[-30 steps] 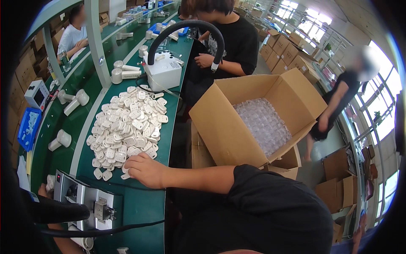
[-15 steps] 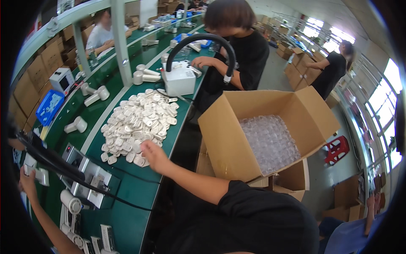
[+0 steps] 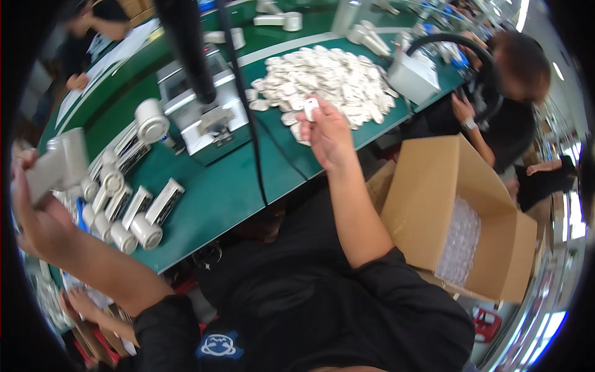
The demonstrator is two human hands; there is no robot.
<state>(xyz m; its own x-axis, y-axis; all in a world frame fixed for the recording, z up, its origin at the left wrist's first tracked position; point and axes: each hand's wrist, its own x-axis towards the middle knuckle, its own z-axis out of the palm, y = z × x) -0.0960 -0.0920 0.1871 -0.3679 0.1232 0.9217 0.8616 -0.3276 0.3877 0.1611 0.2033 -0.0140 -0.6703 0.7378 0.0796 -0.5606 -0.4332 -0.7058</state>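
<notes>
My left hand (image 3: 46, 223), raised at the left edge, is closed around a white plastic housing (image 3: 65, 158) with a broad head; motion blurs it somewhat. Between the thumb and fingers of my right hand (image 3: 331, 136) is a small white plastic cover (image 3: 311, 109). This hand is just above the near edge of a heap of similar white covers (image 3: 331, 80) on the green workbench (image 3: 207, 204). Left of the heap stands a grey metal bench machine (image 3: 214, 127). Several white housings with round heads (image 3: 145, 232) lie in rows between it and my left arm.
A black flexible arm (image 3: 186, 49) and a cable (image 3: 248, 124) hang before the machine. An open cardboard box (image 3: 421, 192) holding clear plastic parts is at the right. Beyond the heap are a white box-shaped device (image 3: 414, 77) and a co-worker (image 3: 489, 111). Another person's hands (image 3: 87, 307) show at lower left.
My view has swung toward the left of the bench. My right hand has risen off the heap with a white cover in its fingers. The left hand still holds the housing.
</notes>
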